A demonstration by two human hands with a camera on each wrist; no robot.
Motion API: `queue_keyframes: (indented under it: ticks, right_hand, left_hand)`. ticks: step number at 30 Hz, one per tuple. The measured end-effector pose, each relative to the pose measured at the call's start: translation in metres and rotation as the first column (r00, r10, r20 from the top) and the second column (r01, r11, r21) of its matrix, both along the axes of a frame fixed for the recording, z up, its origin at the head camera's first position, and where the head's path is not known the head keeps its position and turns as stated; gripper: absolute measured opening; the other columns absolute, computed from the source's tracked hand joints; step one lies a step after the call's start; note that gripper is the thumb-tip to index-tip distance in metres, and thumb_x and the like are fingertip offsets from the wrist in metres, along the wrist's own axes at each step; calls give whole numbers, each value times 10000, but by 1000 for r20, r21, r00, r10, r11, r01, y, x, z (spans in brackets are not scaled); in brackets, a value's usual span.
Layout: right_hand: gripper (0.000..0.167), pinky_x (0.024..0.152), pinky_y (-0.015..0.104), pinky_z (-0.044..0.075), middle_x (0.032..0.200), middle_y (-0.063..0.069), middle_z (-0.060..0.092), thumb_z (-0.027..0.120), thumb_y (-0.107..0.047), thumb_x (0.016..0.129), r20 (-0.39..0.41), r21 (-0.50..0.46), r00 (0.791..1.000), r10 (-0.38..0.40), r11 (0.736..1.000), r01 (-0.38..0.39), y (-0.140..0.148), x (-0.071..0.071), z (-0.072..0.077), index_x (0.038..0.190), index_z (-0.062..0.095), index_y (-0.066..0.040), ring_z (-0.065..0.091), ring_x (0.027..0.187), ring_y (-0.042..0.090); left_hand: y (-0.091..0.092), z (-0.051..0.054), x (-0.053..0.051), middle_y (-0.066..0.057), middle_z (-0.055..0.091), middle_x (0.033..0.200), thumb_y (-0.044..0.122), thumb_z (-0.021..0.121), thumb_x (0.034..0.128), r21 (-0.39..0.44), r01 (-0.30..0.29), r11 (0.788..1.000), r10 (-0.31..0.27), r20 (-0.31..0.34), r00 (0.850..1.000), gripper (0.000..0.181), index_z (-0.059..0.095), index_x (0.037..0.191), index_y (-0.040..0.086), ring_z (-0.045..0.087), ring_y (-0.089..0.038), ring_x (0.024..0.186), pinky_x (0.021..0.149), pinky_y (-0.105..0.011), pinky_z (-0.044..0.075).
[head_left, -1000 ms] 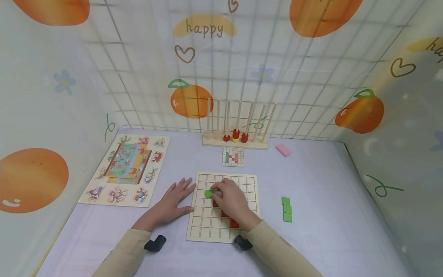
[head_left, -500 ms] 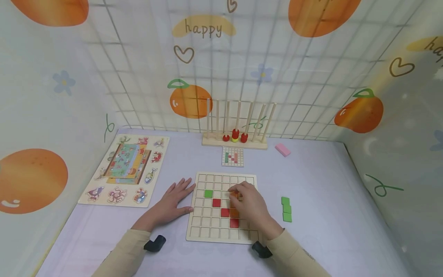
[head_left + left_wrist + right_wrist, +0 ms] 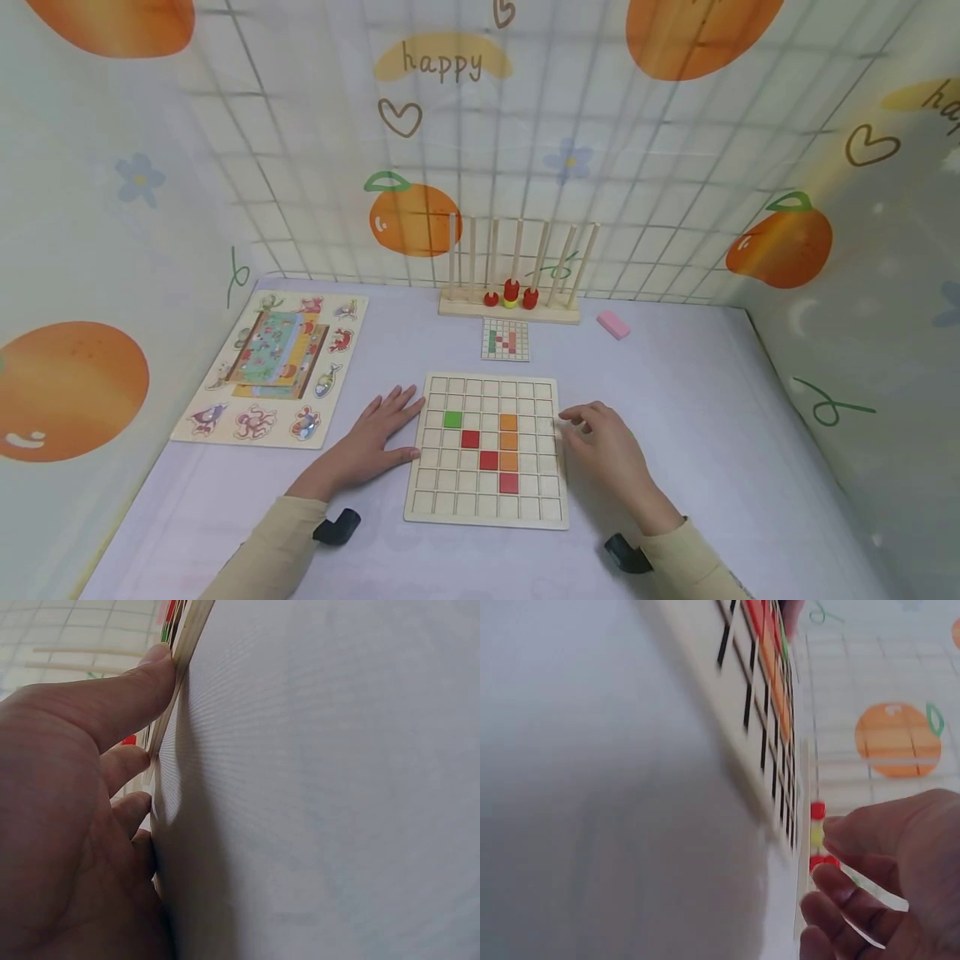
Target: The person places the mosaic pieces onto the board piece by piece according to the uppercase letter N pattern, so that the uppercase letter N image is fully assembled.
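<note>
A wooden grid board (image 3: 442, 503) lies flat before me. One green tile (image 3: 453, 419) sits in it at the upper left. Red tiles (image 3: 489, 460) step down diagonally, and orange tiles (image 3: 508, 442) form a column. My left hand (image 3: 363, 446) rests spread at the board's left edge, its thumb and fingertips touching the rim, as the left wrist view (image 3: 67, 787) also shows. My right hand (image 3: 611, 450) is over the table just right of the board, fingers loosely bent. In the right wrist view nothing shows between its thumb and fingers. It hides the loose green tiles seen earlier.
A small pattern card (image 3: 506, 340) lies behind the board, before a wooden peg stand (image 3: 517, 312) with red and yellow beads. A pink block (image 3: 613, 325) is at the back right. To the left lies a sea-animal puzzle board (image 3: 270, 367) bearing picture cards.
My right hand has moved right, off the board, to where the loose green tiles were seen. The tiles in the board are uncovered now. My left hand has stayed in place.
</note>
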State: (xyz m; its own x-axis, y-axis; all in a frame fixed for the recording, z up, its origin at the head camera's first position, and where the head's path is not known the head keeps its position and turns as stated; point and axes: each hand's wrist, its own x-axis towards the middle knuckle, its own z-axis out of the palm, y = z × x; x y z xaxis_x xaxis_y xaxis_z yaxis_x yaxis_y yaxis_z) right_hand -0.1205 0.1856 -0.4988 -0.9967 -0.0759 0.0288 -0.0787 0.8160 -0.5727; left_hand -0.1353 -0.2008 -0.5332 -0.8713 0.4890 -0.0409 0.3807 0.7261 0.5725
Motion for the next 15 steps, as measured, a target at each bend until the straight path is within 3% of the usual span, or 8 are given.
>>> queue_keyframes:
  ticks: [7, 11, 15]
  right_hand:
    - [218, 790, 417, 541, 1096, 70, 660, 710, -154, 941, -44, 55, 999, -19, 998, 21, 37, 4, 1, 1149, 745, -96, 601, 988, 264]
    - [266, 889, 523, 547, 1194, 144, 641, 731, -151, 932, -8, 83, 999, -43, 996, 43, 54, 4, -3, 1186, 729, -73, 586, 1103, 345]
    - [302, 906, 576, 541, 1259, 203, 618, 751, -121, 915, 37, 122, 998, -46, 992, 41, 65, 5, -6, 1210, 718, -67, 571, 1151, 402]
  left_hand:
    - [0, -2, -1, -62, 167, 1699, 449, 703, 942, -6, -2, 1000, 2, 1, 1000, 814, 331, 1606, 161, 68, -305, 1569, 1271, -514, 22]
    - [0, -2, -1, -68, 171, 1698, 439, 710, 940, -3, -2, 1000, 2, 2, 1000, 813, 336, 1604, 155, 69, -311, 1568, 1270, -517, 20]
    - [0, -2, -1, -70, 174, 1697, 437, 712, 938, -3, -4, 1000, 4, 5, 1000, 813, 337, 1604, 158, 69, -313, 1568, 1270, -515, 19]
